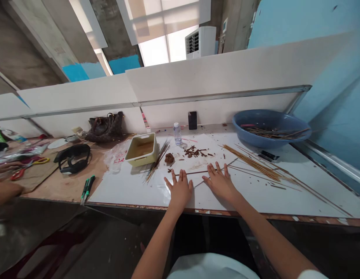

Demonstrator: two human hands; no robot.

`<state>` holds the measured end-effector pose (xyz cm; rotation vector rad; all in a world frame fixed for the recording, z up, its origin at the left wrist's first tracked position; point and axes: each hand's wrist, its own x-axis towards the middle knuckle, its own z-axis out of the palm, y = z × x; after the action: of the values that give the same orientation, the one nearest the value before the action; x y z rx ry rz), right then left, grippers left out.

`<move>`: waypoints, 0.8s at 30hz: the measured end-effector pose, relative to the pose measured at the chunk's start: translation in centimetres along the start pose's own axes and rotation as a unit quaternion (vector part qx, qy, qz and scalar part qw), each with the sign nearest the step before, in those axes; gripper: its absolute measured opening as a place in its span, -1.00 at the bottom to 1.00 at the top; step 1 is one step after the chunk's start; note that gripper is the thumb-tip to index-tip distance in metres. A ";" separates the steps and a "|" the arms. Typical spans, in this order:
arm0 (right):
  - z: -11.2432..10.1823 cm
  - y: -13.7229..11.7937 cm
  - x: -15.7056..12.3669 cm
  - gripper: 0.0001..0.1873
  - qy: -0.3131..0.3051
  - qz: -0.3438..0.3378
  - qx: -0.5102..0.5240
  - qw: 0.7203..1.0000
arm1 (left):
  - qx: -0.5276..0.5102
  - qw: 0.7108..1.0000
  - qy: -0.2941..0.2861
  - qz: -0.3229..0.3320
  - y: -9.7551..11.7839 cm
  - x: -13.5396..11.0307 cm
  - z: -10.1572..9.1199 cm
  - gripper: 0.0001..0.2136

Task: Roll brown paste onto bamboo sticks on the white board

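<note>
My left hand (180,190) lies palm down on the white board (124,190), fingers spread. To its right, my right hand (220,183) is also flat with its fingers apart. A thin dark brown stick (196,172) runs crosswise between the two hands, its ends passing at or under my fingers. A second thin stick (199,183) slants near my right hand. Beyond the hands are a brown dough-like lump (169,158) and a scatter of short brown pieces (194,152). A bundle of thin tan sticks (251,162) lies to the right of my right hand.
A cream tub (141,159) of brownish liquid stands left, beside darker sticks (158,161). Behind are a bottle (177,134), a phone (192,120) and a blue basin (270,137) holding sticks. Further left lie a cutter (87,189), black headgear (73,161) and another person's hand (7,167).
</note>
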<state>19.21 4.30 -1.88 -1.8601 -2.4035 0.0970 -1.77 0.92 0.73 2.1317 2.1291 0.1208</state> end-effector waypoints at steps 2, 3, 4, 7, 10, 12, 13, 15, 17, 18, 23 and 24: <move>-0.4 -0.2 0.4 -0.15 -0.002 0.006 0.003 1.000 | 0.006 1.000 0.004 -0.002 0.1 0.4 -0.3 -0.39; -0.5 -0.2 0.1 -0.15 -0.004 0.006 0.004 1.000 | 0.009 1.000 0.008 0.000 0.1 0.2 -0.2 -0.39; -0.4 -0.1 -0.4 -0.14 -0.006 0.004 0.005 1.000 | 0.012 1.000 0.012 0.004 0.0 -0.2 -0.1 -0.39; 0.2 0.2 -2.1 -0.11 -0.010 -0.004 0.007 1.000 | 0.013 1.000 0.017 0.014 -0.6 -1.8 0.5 -0.39; 0.0 0.3 -2.0 -0.11 -0.019 -0.007 0.013 1.000 | 0.006 1.000 0.005 0.010 -0.7 -1.5 0.7 -0.39; -0.8 0.1 -0.6 -0.14 -0.029 -0.001 0.012 1.000 | 0.004 1.000 0.001 0.002 -0.4 -0.1 0.4 -0.39; -1.2 0.0 0.1 -0.15 -0.034 0.003 0.010 0.999 | 0.005 1.000 0.005 -0.001 -0.2 0.6 0.2 -0.39; -1.8 -0.2 0.9 -0.16 -0.040 0.010 0.009 0.999 | 0.006 1.000 0.019 -0.005 0.2 1.5 0.0 -0.39; -1.6 -0.2 0.4 -0.15 -0.034 0.008 0.017 0.999 | 0.014 0.999 0.028 -0.009 0.2 1.2 0.1 -0.40; -1.2 -0.2 -0.2 -0.14 -0.026 0.004 0.020 0.999 | 0.022 0.999 0.030 -0.009 0.0 0.6 0.3 -0.41; 0.3 0.6 -2.2 -0.09 -0.016 -0.013 0.026 0.999 | 0.040 0.999 0.021 -0.002 -0.7 -1.8 1.1 -0.41; 0.1 0.6 -1.7 -0.10 -0.020 -0.011 0.025 0.999 | 0.035 0.999 0.018 -0.005 -0.6 -1.5 0.9 -0.40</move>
<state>20.22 2.80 -2.13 -1.8271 -2.4241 0.1925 -2.27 -0.60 -0.17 2.1739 2.1940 0.0837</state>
